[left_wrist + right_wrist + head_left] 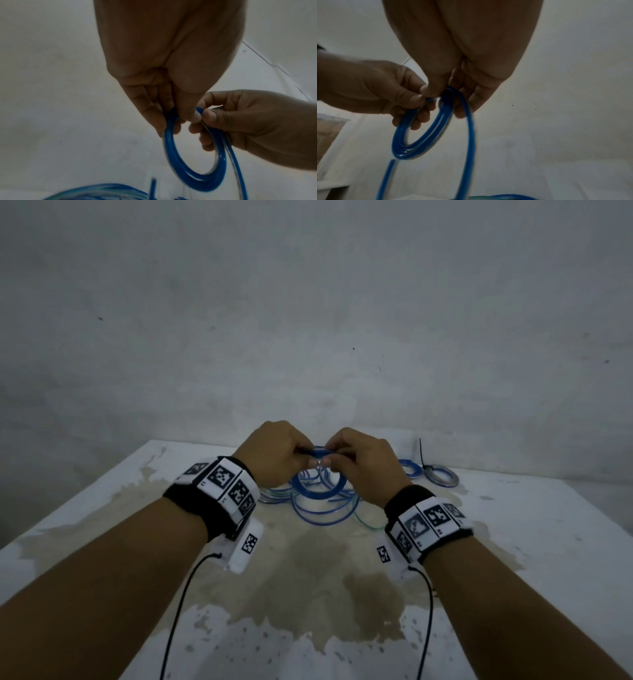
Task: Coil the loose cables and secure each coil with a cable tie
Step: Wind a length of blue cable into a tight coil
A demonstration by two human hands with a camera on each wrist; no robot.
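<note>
A coil of blue cable (pixel 320 487) hangs above the white table (pixel 513 542), held at its top by both hands. My left hand (pixel 277 455) pinches the coil's upper left; in the left wrist view its fingers (pixel 159 119) curl round the blue coil (pixel 193 173). My right hand (pixel 363 463) pinches the upper right; in the right wrist view its fingers (pixel 471 102) wrap the blue coil (pixel 419 146), and a loose strand (pixel 469 148) trails down. More loose blue cable (pixel 325 510) lies on the table beneath.
Two finished coils (pixel 442 475) lie at the back right of the table, one with a black cable tie (pixel 422 453) sticking up. A greenish cable (pixel 366 525) lies by the loose pile. A brown stain (pixel 308 570) covers the table's middle. A grey wall stands behind.
</note>
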